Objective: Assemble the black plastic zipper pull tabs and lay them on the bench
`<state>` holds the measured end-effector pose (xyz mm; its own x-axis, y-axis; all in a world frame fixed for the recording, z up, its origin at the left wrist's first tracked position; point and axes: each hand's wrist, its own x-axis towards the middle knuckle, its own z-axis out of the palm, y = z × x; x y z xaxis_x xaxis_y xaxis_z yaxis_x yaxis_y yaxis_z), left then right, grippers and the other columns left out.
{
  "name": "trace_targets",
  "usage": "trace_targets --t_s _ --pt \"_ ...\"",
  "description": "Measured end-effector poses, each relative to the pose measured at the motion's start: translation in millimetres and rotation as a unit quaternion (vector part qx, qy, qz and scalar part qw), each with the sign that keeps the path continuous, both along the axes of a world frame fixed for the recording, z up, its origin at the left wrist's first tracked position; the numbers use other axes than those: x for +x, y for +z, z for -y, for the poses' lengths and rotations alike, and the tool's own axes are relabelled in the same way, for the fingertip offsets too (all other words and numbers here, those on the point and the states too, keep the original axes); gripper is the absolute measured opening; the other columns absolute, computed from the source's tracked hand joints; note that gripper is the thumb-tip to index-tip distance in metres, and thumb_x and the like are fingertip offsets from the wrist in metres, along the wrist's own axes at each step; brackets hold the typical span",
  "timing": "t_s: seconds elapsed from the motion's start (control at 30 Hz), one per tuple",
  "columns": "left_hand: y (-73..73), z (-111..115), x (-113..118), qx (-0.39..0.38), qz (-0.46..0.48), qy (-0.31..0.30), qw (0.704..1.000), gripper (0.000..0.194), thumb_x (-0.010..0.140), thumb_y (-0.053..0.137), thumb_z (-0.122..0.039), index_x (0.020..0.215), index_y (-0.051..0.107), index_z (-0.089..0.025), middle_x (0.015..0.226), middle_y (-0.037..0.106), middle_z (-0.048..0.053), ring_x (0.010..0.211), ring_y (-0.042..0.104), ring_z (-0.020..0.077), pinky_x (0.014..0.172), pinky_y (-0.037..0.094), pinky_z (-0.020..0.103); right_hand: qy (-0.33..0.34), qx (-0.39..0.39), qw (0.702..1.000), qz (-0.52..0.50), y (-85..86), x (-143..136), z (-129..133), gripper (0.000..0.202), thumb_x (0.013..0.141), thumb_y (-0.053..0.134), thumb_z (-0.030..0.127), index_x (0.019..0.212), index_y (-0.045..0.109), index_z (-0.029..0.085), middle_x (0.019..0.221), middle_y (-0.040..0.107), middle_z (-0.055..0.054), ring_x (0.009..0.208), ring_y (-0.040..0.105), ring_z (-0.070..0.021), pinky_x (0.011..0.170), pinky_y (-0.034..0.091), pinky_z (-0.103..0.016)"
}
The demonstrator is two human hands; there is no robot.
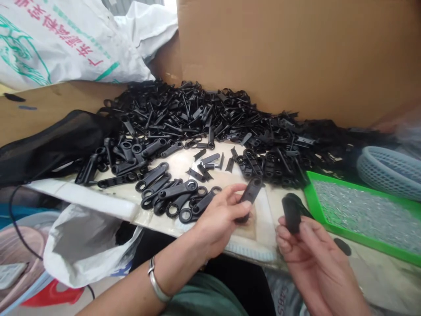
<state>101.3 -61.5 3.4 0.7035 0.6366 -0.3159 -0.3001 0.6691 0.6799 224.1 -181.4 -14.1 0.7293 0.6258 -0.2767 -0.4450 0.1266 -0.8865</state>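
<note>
My left hand (222, 215) grips a long black plastic part (251, 193) with a rounded end, thumb on top and fingers beneath. To its right, my right hand (315, 245) pinches a second black plastic piece (291, 213) with a rounded top; its lower end is hidden by the fingers. The two pieces are apart, both held above the table's front edge. Left of my left hand lies a small group of black ring-ended lever parts (176, 193). Several loose flat black pieces (210, 159) lie beyond my hands.
A big heap of black parts (190, 109) fills the back, against a cardboard wall (296, 57). At right are a green tray (311, 184) of small shiny pieces and a blue-grey basket (388, 171). A white bag (82, 245) hangs open at lower left.
</note>
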Motion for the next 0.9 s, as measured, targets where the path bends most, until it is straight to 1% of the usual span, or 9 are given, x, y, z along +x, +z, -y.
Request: trace_targets --t_s 0.1,0.2,0.33,0.43,0.5,0.57,0.73,0.83,0.9 --pt "0.6 0.1 0.1 0.008 -0.001 -0.010 1.000 0.027 0.078 0.070 -0.011 0.104 0.067 -0.007 0.077 0.060 0.003 0.068 0.053 0.0100 0.074 0.043 0.026 0.005 -0.014 1.000 -0.006 3.4 -2.5 -0.8 0.030 0.062 0.091 0.030 0.082 0.072 0.019 0.087 0.076 -0.005 0.074 0.074 -0.0168 0.070 0.063 -0.022" --pt "1.0 1.5 2.0 -0.023 -0.004 -0.004 1.000 0.021 0.086 0.061 -0.010 0.106 0.068 -0.004 0.083 0.065 0.008 0.072 0.059 0.0121 0.079 0.043 0.028 0.027 -0.014 0.999 0.015 3.3 -5.4 0.2 0.025 0.064 0.090 0.028 0.079 0.072 0.019 0.089 0.076 -0.003 0.085 0.076 -0.0204 0.081 0.063 -0.027" --pt "3.7 4.2 5.0 -0.069 -0.024 0.010 0.997 0.022 0.095 0.048 -0.008 0.105 0.068 -0.004 0.091 0.069 0.013 0.078 0.065 0.0148 0.078 0.042 0.028 0.007 -0.011 0.998 0.058 2.3 -7.2 0.7 0.023 0.063 0.091 0.027 0.074 0.071 0.021 0.084 0.075 0.000 0.086 0.075 -0.0183 0.085 0.061 -0.025" --pt "4.8 4.6 5.9 -0.082 -0.021 0.011 0.996 0.024 0.095 0.046 -0.005 0.105 0.067 -0.004 0.094 0.071 0.015 0.082 0.067 0.0166 0.072 0.041 0.026 -0.028 -0.023 0.996 0.076 2.4 -8.5 0.2 0.025 0.060 0.092 0.027 0.073 0.071 0.022 0.093 0.074 0.000 0.088 0.072 -0.0146 0.086 0.059 -0.022" --pt "3.9 4.5 5.8 -0.081 -0.010 0.010 0.997 0.024 0.095 0.046 -0.005 0.105 0.067 -0.004 0.095 0.072 0.015 0.082 0.067 0.0166 0.070 0.040 0.026 -0.057 -0.035 0.993 0.094 1.3 -10.0 -0.1 0.026 0.059 0.092 0.026 0.076 0.072 0.023 0.099 0.073 0.001 0.089 0.069 -0.0111 0.087 0.056 -0.018" --pt "1.9 4.7 5.2 -0.080 -0.006 0.006 0.997 0.023 0.094 0.047 -0.006 0.105 0.068 -0.004 0.092 0.072 0.015 0.079 0.066 0.0162 0.069 0.040 0.026 -0.073 -0.046 0.990 0.111 -1.4 -11.9 -0.3 0.027 0.059 0.091 0.025 0.078 0.072 0.023 0.101 0.073 0.001 0.090 0.067 -0.0103 0.089 0.054 -0.017" --pt "-3.5 8.1 4.1 -0.057 0.012 -0.007 0.998 0.021 0.092 0.053 -0.008 0.106 0.068 -0.004 0.092 0.071 0.014 0.069 0.059 0.0110 0.069 0.040 0.025 -0.089 -0.054 0.973 0.207 -8.1 -18.1 -4.0 0.025 0.065 0.089 0.027 0.084 0.072 0.023 0.102 0.073 -0.002 0.096 0.067 -0.0170 0.098 0.051 -0.031" --pt "-5.0 11.3 5.3 -0.027 0.033 -0.015 0.999 0.026 0.085 0.062 -0.008 0.110 0.069 -0.005 0.095 0.071 0.013 0.068 0.054 0.0080 0.069 0.039 0.022 -0.091 -0.076 0.955 0.271 -5.6 -22.5 -9.7 0.028 0.070 0.086 0.031 0.094 0.073 0.022 0.100 0.073 -0.003 0.091 0.068 -0.0184 0.092 0.054 -0.033" --pt "-5.4 13.5 6.5 -0.013 0.051 -0.007 0.999 0.030 0.081 0.068 -0.010 0.111 0.070 -0.006 0.100 0.071 0.013 0.074 0.057 0.0092 0.071 0.040 0.021 -0.086 -0.095 0.939 0.320 -2.8 -24.8 -14.3 0.029 0.073 0.084 0.035 0.097 0.074 0.022 0.100 0.073 -0.004 0.086 0.068 -0.0181 0.086 0.056 -0.032"
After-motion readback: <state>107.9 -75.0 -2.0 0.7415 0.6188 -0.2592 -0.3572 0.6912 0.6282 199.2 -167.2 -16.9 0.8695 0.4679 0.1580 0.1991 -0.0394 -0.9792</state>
